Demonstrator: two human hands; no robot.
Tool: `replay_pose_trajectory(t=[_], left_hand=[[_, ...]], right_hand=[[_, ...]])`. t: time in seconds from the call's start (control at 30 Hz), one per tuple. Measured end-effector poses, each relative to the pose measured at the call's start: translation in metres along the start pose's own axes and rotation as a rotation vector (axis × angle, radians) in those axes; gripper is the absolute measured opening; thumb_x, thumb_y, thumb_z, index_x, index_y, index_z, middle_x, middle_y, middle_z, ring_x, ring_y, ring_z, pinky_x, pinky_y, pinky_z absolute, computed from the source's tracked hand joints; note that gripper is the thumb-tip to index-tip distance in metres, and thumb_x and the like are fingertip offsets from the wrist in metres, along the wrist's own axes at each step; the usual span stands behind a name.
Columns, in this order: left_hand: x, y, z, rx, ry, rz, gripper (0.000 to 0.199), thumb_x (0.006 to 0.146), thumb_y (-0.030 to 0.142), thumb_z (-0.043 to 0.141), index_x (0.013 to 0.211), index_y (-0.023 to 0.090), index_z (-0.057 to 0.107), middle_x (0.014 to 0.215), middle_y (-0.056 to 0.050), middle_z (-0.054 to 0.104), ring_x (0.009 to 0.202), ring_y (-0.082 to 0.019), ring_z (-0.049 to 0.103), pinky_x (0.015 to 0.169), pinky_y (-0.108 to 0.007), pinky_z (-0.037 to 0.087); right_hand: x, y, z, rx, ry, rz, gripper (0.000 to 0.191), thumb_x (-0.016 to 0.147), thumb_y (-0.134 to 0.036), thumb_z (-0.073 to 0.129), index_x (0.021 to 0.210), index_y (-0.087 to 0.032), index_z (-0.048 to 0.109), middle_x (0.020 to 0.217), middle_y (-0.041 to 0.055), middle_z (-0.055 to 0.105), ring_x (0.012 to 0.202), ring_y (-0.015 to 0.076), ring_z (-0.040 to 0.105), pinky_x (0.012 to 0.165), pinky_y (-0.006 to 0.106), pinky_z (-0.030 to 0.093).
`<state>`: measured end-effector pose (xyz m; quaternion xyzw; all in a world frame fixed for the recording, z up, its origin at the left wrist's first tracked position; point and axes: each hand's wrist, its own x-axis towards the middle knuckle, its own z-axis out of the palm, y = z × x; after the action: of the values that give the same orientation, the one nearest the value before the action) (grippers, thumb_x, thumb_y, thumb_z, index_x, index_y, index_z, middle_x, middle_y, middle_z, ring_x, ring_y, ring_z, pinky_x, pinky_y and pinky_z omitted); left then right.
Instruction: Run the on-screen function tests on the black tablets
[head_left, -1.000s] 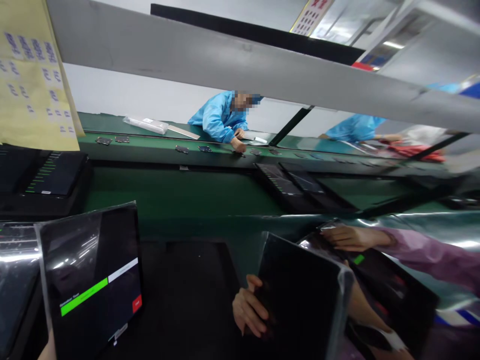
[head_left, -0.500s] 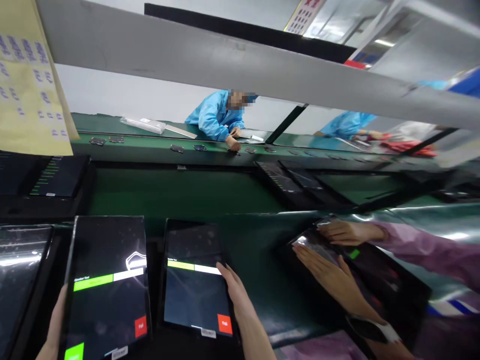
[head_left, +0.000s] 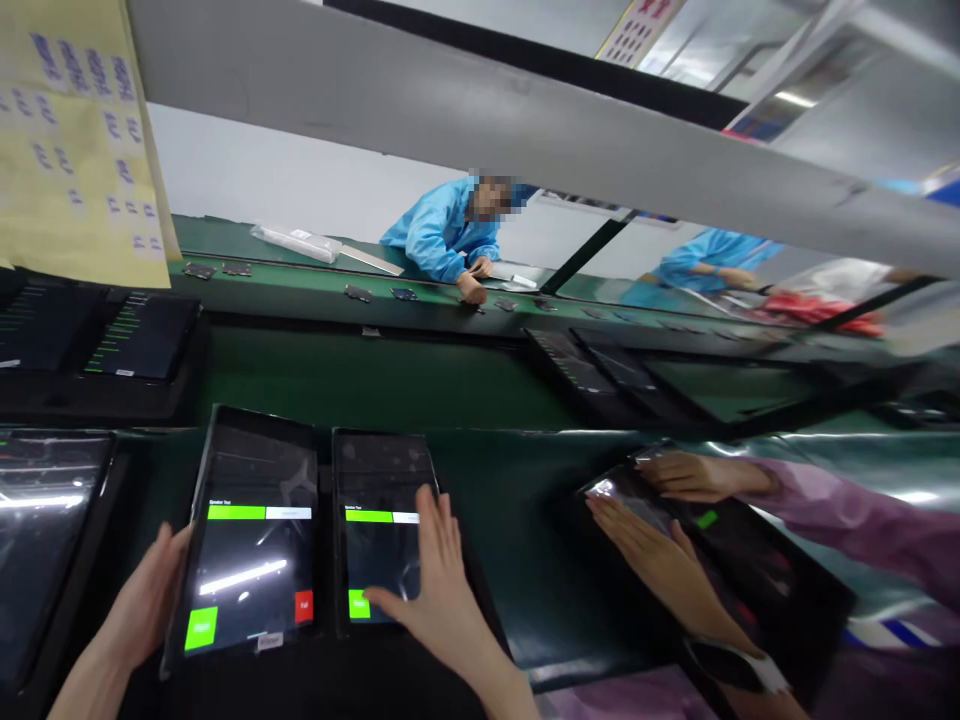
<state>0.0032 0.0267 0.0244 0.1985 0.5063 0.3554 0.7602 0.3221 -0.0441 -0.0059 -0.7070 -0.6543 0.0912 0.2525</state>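
Note:
Two black tablets lie side by side before me, their screens showing a speaker test. My left hand (head_left: 146,600) grips the left edge of the left tablet (head_left: 251,550), whose left side looks slightly raised; it shows a green box and a red "Fail" box. Over the right tablet (head_left: 382,480) is my right hand (head_left: 435,570), fingers spread, with the thumb at a green box near the bottom of the screen. The hand covers the lower right part of that screen.
Another tablet (head_left: 49,530) lies at far left. More tablets (head_left: 142,335) stand on trays on the green line (head_left: 360,375) ahead. At right, a person's hands (head_left: 660,560) in pink sleeves work on a tablet. Across, people in blue handle parts beside small boards.
The left tablet has shifted right and away from me. My right hand has moved from the right tablet's edge onto its screen, fingers spreading. A green box now shows there.

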Motion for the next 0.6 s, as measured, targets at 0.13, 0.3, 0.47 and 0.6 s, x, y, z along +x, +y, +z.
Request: replay_pose_trajectory(t=[0.13, 0.3, 0.47, 0.6], left_hand=[[-0.012, -0.01, -0.012, 0.305, -0.205, 0.216, 0.097, 0.052, 0.041, 0.088, 0.138, 0.023, 0.046, 0.14, -0.009, 0.047, 0.132, -0.033, 0.039, 0.101, -0.031, 0.045], [-0.009, -0.016, -0.021, 0.807, -0.304, 0.248, 0.107, 0.073, 0.033, 0.071, 0.151, 0.024, -0.001, 0.154, -0.011, 0.021, 0.141, -0.032, 0.022, 0.111, -0.039, 0.036], [0.005, -0.01, -0.02, 0.623, -0.095, 0.248, 0.106, 0.066, 0.06, 0.073, 0.146, 0.015, 0.02, 0.148, -0.016, 0.034, 0.135, -0.035, 0.034, 0.102, -0.036, 0.046], [0.023, 0.018, 0.007, 0.436, 0.012, 0.167, 0.067, 0.081, 0.066, 0.053, 0.127, 0.017, 0.05, 0.125, -0.012, 0.059, 0.109, -0.033, 0.06, 0.071, -0.032, 0.056]], right_hand=[[-0.015, -0.009, 0.017, -0.102, -0.142, -0.019, 0.127, 0.068, -0.047, 0.08, 0.15, -0.026, -0.015, 0.159, 0.0141, -0.003, 0.143, 0.0387, -0.005, 0.113, 0.063, 0.015], [0.004, 0.012, 0.002, 0.073, -0.017, 0.028, 0.097, 0.087, -0.048, 0.061, 0.151, -0.027, -0.009, 0.158, 0.0124, 0.011, 0.144, 0.0351, 0.0, 0.111, 0.063, 0.024], [0.034, 0.025, -0.006, 0.179, 0.068, -0.158, 0.022, 0.096, -0.025, 0.039, 0.118, -0.024, 0.043, 0.146, 0.0083, 0.042, 0.144, 0.028, 0.018, 0.113, 0.064, 0.023], [0.059, 0.027, 0.004, 0.139, 0.056, -0.346, 0.018, 0.088, -0.008, 0.036, 0.093, -0.024, 0.042, 0.135, 0.0055, 0.055, 0.141, 0.0269, 0.028, 0.112, 0.066, 0.022]])
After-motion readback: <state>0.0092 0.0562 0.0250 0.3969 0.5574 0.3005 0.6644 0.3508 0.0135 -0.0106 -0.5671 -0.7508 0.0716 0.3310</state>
